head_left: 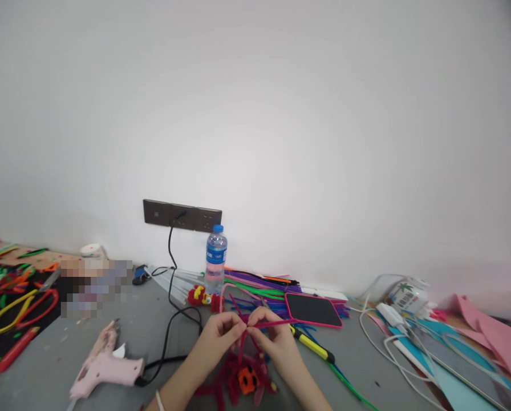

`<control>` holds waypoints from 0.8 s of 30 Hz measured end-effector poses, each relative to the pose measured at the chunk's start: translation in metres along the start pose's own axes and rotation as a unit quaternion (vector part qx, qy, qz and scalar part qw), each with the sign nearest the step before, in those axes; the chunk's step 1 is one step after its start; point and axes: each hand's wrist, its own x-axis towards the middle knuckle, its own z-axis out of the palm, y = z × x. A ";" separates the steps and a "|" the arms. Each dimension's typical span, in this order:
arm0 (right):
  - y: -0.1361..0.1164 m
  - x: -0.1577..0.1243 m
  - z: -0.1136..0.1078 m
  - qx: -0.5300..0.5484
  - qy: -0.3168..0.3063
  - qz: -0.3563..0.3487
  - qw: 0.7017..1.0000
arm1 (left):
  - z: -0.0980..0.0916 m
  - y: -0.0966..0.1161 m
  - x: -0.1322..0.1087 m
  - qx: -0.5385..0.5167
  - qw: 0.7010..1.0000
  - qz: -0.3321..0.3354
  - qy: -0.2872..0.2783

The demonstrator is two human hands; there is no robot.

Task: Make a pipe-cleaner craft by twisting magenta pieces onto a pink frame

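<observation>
My left hand (222,335) and my right hand (270,333) meet fingertip to fingertip in the middle of the view. Both pinch bright pink pipe cleaners (276,323), whose ends stick out above, below and to the right of my fingers. Just beneath my hands lies a dark red fuzzy figure (225,382) with an orange piece (248,379) marked with black spots. Whether the pink stems join the figure cannot be made out. A red and yellow fuzzy piece (202,297) rests behind my left hand.
A pink glue gun (110,368) lies at left, its black cord (169,325) running to the wall socket (182,217). Behind stand a water bottle (215,262), a phone (314,310) and bundled pipe cleaners (255,291). A yellow cutter (313,345), white cables (384,354) and scissors (37,308) lie around.
</observation>
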 end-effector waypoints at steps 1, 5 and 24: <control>0.000 0.000 0.000 -0.005 0.001 0.000 1.000 | 0.000 0.000 0.000 -0.001 1.000 0.001 -0.004; 0.002 0.001 -0.002 -0.026 -0.006 -0.004 1.000 | 0.000 -0.002 0.000 -0.007 1.000 -0.005 -0.013; 0.007 0.002 0.001 0.007 0.035 0.000 0.999 | 0.001 -0.008 0.001 -0.025 0.999 -0.029 -0.018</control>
